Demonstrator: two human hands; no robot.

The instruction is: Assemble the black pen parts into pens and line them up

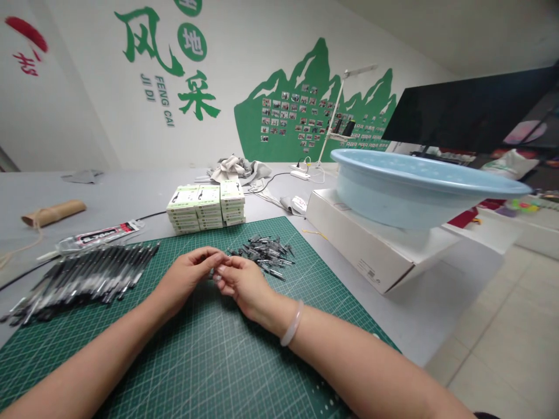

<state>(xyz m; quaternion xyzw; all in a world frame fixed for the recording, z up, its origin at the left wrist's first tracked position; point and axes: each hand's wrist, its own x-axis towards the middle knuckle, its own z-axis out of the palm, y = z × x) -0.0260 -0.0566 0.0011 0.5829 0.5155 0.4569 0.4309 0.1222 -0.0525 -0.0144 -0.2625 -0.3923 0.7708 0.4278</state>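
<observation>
Over the green cutting mat [209,361] my left hand [187,278] and my right hand [244,285] meet, fingertips pinched together. Whatever they hold between them is hidden by the fingers. Just beyond my right hand lies a loose heap of small dark pen parts [268,253], some with shiny metal tips. To the left of my hands a wide row of black and clear pens [96,273] lies side by side, partly on the mat. A pale bracelet [292,323] circles my right wrist.
Stacked small white-green boxes [196,206] stand at the mat's far edge. At right, a light blue basin [393,192] rests on a white carton [358,250]. A plastic packet [105,234], a brown tube [55,213] and crumpled cloth [238,169] lie on the grey table [144,186].
</observation>
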